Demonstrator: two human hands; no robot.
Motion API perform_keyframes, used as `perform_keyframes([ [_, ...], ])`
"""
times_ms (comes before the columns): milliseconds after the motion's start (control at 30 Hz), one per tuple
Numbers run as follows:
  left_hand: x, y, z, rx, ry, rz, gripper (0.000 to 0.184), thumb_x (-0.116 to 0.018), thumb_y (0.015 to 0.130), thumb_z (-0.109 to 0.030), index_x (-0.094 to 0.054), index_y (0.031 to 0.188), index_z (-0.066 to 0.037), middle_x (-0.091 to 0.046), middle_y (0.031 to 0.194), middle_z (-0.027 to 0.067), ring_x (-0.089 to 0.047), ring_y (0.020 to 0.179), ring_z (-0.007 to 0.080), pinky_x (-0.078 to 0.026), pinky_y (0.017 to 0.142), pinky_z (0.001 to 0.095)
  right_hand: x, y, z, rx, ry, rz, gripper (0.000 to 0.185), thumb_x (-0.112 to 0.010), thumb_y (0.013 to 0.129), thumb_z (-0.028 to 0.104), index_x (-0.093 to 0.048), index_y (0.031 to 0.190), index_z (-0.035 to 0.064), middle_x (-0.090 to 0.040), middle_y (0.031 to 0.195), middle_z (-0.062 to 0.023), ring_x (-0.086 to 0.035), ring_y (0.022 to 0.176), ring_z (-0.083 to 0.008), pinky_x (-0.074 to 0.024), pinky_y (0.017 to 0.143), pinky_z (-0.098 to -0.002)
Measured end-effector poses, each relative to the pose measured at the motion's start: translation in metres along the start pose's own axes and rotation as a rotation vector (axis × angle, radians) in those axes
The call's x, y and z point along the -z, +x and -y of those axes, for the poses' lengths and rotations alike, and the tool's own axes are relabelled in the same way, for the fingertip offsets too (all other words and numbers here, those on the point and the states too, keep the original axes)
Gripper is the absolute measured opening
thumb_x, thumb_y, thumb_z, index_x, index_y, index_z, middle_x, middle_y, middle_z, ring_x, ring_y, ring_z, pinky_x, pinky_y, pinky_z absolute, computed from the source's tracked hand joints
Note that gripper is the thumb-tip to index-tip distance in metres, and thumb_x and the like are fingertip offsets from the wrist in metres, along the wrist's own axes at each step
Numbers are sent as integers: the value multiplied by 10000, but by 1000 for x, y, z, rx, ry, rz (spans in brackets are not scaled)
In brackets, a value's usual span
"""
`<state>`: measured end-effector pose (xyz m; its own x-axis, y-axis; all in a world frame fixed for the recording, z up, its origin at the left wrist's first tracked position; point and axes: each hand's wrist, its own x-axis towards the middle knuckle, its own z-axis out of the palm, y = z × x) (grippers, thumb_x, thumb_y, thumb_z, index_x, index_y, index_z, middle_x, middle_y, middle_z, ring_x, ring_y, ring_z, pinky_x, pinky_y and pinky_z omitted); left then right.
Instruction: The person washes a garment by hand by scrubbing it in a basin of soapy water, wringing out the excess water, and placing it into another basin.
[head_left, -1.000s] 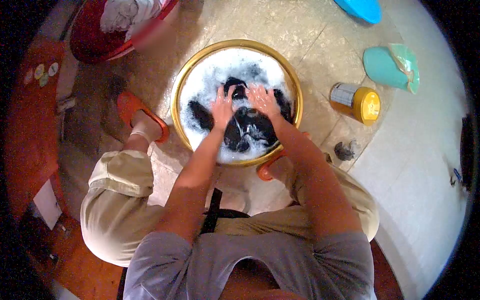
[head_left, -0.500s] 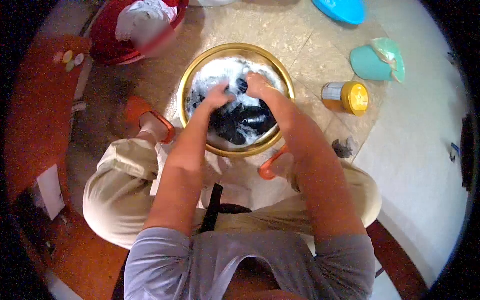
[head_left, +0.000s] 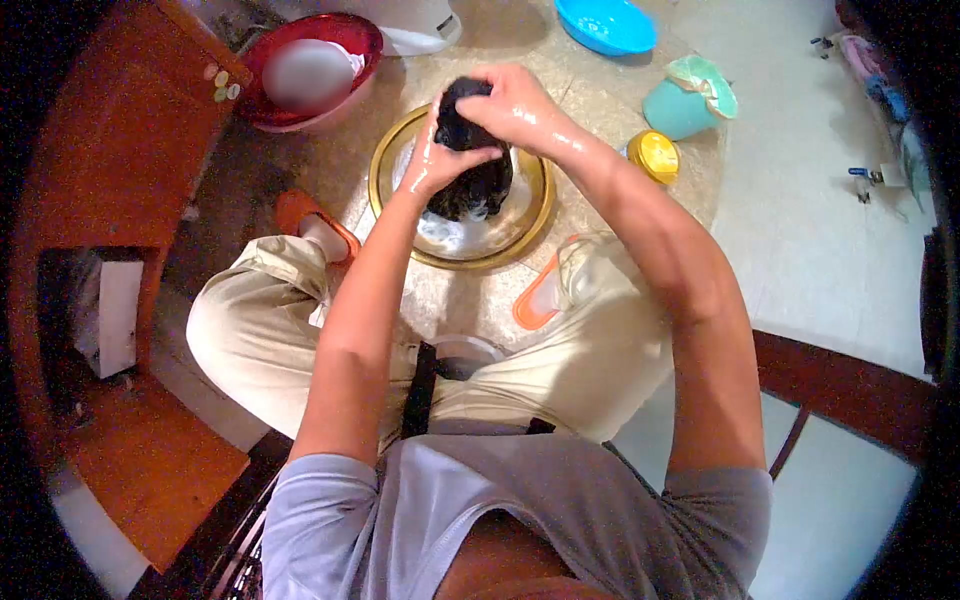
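A wet black cloth [head_left: 470, 185] is bunched up between my two hands, over the gold-rimmed basin [head_left: 546, 190]. My left hand [head_left: 436, 160] grips its left side, thumb stretched across the front. Fingers of my right hand [head_left: 510, 105] wrap round the upper part of the cloth. Suds cling to both wrists. The cloth hangs down over the basin, where whitish foam [head_left: 440, 236] shows below it. My hands and the cloth hide the far part of the basin.
Back left is a red basin [head_left: 255, 75] holding pale cloth. Further right are a blue basin [head_left: 610, 28], a teal bin [head_left: 675, 112] with a liner and a yellow-lidded jar [head_left: 655, 156]. A wooden cabinet [head_left: 110, 180] stands at the left.
Both hands have come up from the suds, lifting the black cloth above the basin and closing round it. The view has shifted, showing more of the cabinet and the right side.
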<state>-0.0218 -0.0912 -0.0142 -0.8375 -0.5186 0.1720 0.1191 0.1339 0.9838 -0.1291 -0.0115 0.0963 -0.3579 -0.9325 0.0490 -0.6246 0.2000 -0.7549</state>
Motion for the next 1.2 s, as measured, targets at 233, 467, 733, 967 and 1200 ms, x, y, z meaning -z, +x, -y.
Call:
perform_keyframes([
  [233, -20, -13, -29, -166, 156, -354, 821, -854, 493, -208, -443, 1180, -25, -552, 1143, 132, -532, 1073, 273, -408, 941, 360, 10, -16, 61, 254, 545, -281, 196, -618, 680, 139, -629, 768, -36, -604, 604, -67, -567, 573, -109, -471, 536, -296],
  [467, -31, -27, 48, -108, -66, -445, 638, -784, 668, -312, -498, 1179, -60, -558, 1161, 90, -522, 1091, 204, -410, 929, 359, 12, -60, 80, 257, 644, -196, 162, -617, 668, 100, -632, 782, -14, -596, 621, -31, -531, 586, -81, -459, 554, -277],
  [733, -33, 0, 13, 116, -394, -748, 335, -598, 812, -32, -538, 1141, -15, -589, 1075, 53, -545, 957, 173, -433, 874, 331, 49, -56, 41, 28, 1198, -66, 182, -564, 770, -14, -583, 950, -29, -641, 859, -90, -623, 765, -161, -513, 738, -292],
  [967, -28, 2, -30, 100, -1055, -534, 304, -490, 886, -266, -591, 1092, -68, -635, 1046, 75, -604, 939, 246, -478, 868, 386, 47, -23, -40, -392, 1034, -359, 183, -523, 854, 82, -538, 1007, -18, -627, 901, -94, -622, 786, -199, -505, 759, -325],
  [1200, -25, -6, -41, -7, -930, -564, 306, -463, 892, -241, -587, 1088, -42, -636, 1042, 94, -616, 933, 243, -494, 858, 376, 8, -42, -24, -622, 964, -36, 939, -519, 725, 701, -149, 1417, 185, -95, 1475, -150, -68, 1349, -401, -155, 913, -747],
])
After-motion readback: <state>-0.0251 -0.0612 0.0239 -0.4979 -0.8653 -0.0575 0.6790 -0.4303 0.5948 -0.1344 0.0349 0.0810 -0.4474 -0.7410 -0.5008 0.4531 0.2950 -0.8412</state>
